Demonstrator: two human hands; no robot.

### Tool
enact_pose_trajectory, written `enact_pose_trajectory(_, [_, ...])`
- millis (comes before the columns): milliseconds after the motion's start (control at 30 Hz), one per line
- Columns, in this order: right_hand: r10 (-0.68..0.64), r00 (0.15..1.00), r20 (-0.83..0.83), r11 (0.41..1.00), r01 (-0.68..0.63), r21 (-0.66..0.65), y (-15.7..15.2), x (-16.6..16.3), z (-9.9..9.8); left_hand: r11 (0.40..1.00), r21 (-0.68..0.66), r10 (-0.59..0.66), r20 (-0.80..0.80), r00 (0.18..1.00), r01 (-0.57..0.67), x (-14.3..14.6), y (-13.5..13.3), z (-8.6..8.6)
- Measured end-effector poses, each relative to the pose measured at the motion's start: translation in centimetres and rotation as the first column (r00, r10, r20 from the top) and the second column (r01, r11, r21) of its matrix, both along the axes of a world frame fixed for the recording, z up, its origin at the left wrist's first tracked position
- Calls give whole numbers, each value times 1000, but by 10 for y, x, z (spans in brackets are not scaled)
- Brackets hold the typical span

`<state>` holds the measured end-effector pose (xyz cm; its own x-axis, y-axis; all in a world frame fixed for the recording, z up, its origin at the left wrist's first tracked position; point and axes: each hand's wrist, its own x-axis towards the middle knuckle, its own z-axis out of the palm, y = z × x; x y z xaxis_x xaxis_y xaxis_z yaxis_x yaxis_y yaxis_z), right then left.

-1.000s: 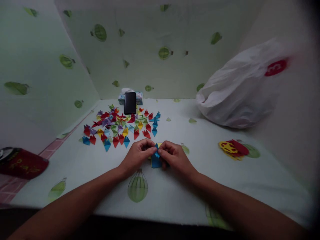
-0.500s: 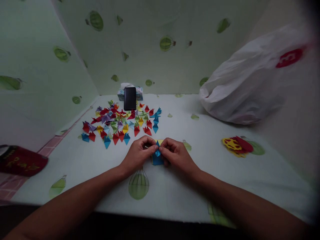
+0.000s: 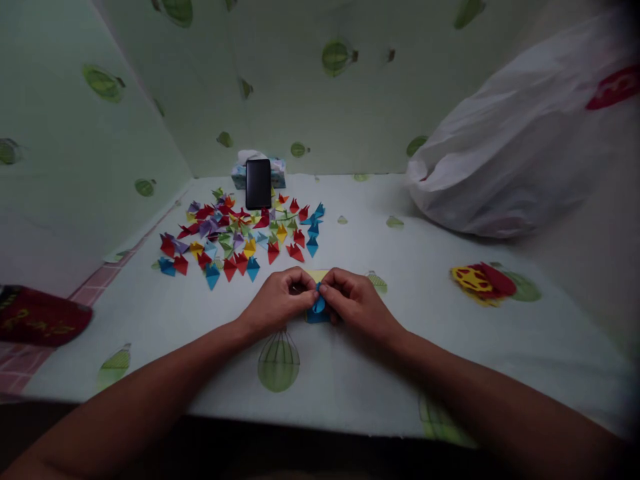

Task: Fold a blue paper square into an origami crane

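Observation:
Between my fingertips is a small piece of blue folded paper (image 3: 319, 305), its upper part rounded or curling. My left hand (image 3: 280, 299) pinches it from the left with thumb and forefinger. From the right, my right hand (image 3: 361, 301) grips it the same way, and the two thumbs nearly meet. Under the hands lie paper squares, with a yellow edge (image 3: 317, 274) showing at the top and blue at the bottom; the fingers hide the rest. Many small folded paper cranes (image 3: 230, 269) in several colours are spread beyond my left hand.
A black phone (image 3: 258, 185) leans on a tissue box (image 3: 278, 175) at the back. To the right are a large white plastic bag (image 3: 500, 153) and red and yellow cut-out pieces (image 3: 483, 280). A dark red object with gold lettering (image 3: 45, 317) lies at the left edge.
The view has shifted slightly. Both hands still pinch the blue paper, whose pointed top has become lower and rounder between the thumbs.

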<state>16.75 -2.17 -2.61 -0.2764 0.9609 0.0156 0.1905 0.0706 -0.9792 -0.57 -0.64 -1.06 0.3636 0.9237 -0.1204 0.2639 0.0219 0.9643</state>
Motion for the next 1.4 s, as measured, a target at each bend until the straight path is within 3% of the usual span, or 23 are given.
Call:
enact_pose_trajectory(400, [-3, 993, 120, 996, -7, 84, 4, 5, 3, 993, -69, -89, 72, 993, 94, -2, 3, -5])
enact_pose_trajectory(533, [-236, 961, 143, 963, 211, 166, 5, 6, 4, 995, 97, -1, 146, 989, -13, -1, 1, -5])
enact_pose_trajectory(633, [-338, 935, 110, 931, 315, 185, 4, 7, 3, 964, 266, -24, 105, 994, -5, 1, -4, -8])
enact_pose_trajectory(833, [-396, 916, 66, 893, 368, 258, -3, 5, 3, 809, 584, -20, -82, 996, 64, 3, -10, -14])
enact_pose_trajectory(967, [-387, 922, 27, 897, 370, 242, -5, 3, 6, 761, 648, 28, -83, 996, 33, 2, -9, -13])
enact_pose_trajectory(1167, [-298, 946, -130, 948, 309, 72, -8, -1, 8, 794, 599, 152, -31, 988, -103, 1, -4, -14])
enact_pose_trajectory(1400, [-173, 972, -160, 985, 175, -5, -13, -7, 3, 823, 533, 216, 26, 976, -196, 0, -5, -16])
